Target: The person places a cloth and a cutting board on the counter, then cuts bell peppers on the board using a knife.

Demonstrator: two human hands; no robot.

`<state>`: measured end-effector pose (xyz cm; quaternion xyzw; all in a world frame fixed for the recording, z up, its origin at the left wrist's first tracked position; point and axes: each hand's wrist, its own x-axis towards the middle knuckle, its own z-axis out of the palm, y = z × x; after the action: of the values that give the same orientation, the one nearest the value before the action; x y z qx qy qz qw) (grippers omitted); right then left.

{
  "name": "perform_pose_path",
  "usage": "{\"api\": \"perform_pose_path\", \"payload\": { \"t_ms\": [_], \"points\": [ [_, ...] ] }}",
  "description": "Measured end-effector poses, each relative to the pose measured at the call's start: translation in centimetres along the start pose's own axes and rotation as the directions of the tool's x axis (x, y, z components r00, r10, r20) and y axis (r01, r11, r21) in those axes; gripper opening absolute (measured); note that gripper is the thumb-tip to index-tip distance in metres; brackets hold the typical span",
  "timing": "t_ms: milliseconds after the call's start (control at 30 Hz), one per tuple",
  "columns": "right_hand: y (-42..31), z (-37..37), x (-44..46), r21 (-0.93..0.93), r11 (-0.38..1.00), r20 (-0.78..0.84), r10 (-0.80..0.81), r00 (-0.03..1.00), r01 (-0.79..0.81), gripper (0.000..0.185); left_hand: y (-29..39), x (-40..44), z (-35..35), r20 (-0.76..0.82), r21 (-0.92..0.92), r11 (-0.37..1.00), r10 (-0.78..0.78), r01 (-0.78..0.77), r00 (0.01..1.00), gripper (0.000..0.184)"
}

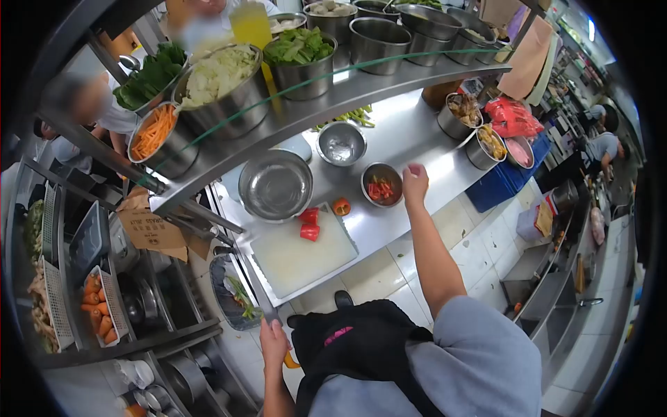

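- Cut red pepper pieces (pixel 380 189) lie in a small metal bowl (pixel 379 170) at the centre of the frame.
- The right hand (pixel 415 179) is at that bowl's right rim, fingers bent inward; whether they hold anything, I cannot tell.
- Left of the bowl, two larger red chunks (pixel 310 232) lie near the top edge of the white cutting board (pixel 299 263), and a rounder orange-red pepper (pixel 341 206) sits just beside the board.
- Judging by this, the cutting is partly done: the bowl has its share of pieces, while the chunks and the rounder pepper appear left to cut.
- At lower left of centre, the left hand (pixel 275 338) has its fingers closed around a knife (pixel 258 286), blade pointing up the frame beside the board.
- Farther out on the bench (pixel 432 147) stand a wide metal bowl (pixel 276 184) and, at upper right, filled containers (pixel 460 117).
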<state>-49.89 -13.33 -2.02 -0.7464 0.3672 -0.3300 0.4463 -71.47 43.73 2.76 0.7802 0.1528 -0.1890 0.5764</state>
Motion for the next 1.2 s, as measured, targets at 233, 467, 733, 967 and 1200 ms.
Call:
{"api": "perform_pose_path", "payload": {
  "t_ms": [233,467,733,967,1200],
  "points": [
    [1.4,-3.0,-5.1,0.284,0.592,0.432,0.623,0.652,-0.754,0.031,-1.1,-0.8,-0.5,0.046,0.023,1.0,-0.012,0.011,0.999,0.018],
    [3.2,-5.2,1.1,0.609,0.457,0.249,0.666,0.703,-0.649,0.043,-0.9,-0.2,-0.3,-0.03,0.337,0.941,0.059,-0.045,0.998,0.051],
    [-15.7,-12.3,12.0,0.112,0.928,-0.514,-0.251,0.82,0.354,0.032,2.9,0.0,-1.4,0.092,0.379,0.925,0.006,-0.041,0.996,0.05],
    [-28.7,-15.0,24.6,-0.457,0.617,-0.455,-0.781,0.427,0.641,0.045,-1.0,2.3,-1.7,0.046,0.474,0.867,0.149,-0.152,0.988,0.051],
    [-27.6,-15.8,28.9,-0.401,0.782,-0.199,-0.583,0.788,0.477,0.04,1.4,2.0,-0.6,0.117,0.294,0.95,0.07,-0.102,0.991,0.019]
  ]
}}
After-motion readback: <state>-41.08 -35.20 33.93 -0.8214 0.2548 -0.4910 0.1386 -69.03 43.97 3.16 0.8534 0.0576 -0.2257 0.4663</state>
